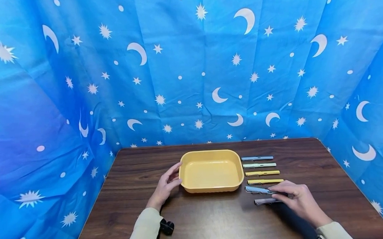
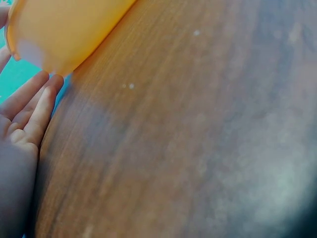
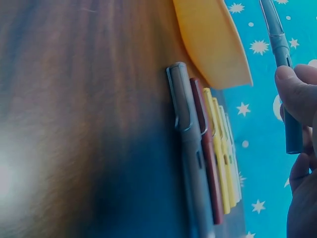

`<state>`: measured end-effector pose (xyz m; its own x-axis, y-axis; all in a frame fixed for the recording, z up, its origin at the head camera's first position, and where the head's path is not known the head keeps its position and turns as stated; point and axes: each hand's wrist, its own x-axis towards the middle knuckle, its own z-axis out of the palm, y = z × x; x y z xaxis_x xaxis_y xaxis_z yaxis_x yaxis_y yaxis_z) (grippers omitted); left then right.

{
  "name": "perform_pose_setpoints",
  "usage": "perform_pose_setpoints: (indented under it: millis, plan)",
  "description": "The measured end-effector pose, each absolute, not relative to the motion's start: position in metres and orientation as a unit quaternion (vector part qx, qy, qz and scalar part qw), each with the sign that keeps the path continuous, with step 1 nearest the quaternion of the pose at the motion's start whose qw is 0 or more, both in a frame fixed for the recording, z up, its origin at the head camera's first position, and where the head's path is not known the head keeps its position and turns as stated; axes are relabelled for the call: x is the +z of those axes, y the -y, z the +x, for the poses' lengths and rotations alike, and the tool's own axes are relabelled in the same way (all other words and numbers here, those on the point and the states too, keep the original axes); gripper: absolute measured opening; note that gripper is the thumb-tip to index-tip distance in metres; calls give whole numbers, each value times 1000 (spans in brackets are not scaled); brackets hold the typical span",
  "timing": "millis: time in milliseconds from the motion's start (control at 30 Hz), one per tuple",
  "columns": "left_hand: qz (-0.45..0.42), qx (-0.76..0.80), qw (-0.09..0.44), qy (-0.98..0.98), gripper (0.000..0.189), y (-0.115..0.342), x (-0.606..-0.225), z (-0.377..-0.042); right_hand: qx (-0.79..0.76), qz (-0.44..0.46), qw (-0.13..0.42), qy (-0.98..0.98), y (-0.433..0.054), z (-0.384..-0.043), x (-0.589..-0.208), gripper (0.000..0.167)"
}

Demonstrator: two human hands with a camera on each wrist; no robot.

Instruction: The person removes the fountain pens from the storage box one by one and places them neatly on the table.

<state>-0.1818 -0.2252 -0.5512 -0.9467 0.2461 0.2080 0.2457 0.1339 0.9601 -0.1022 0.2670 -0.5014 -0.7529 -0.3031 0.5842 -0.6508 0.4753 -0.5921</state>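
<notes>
My right hand [image 1: 297,198] pinches a light blue pen [image 1: 257,190] near one end, between thumb and fingers. The right wrist view shows this pen raised above the table. Below it lie a grey pen [image 1: 263,201] and a dark red pen [image 3: 212,168], the latter not visible in the head view. Farther back, two yellow pens [image 1: 265,181], a mint pen [image 1: 259,165] and a blue pen [image 1: 257,158] lie roughly parallel. My left hand [image 1: 163,189] touches the left side of a yellow tray [image 1: 212,171] with fairly straight, spread fingers.
The dark wooden table [image 1: 133,170] carries the tray at its middle, with the pens along the tray's right side. A blue curtain [image 1: 183,63] with white moons and stars stands behind the table and at both sides.
</notes>
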Motion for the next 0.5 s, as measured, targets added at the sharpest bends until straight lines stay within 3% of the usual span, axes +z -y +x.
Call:
perform_pose_setpoints:
  millis: [500]
  plan:
    - [147, 634, 2, -759, 62, 223, -550, -182, 396, 302, 200, 844, -291, -80, -525, 48]
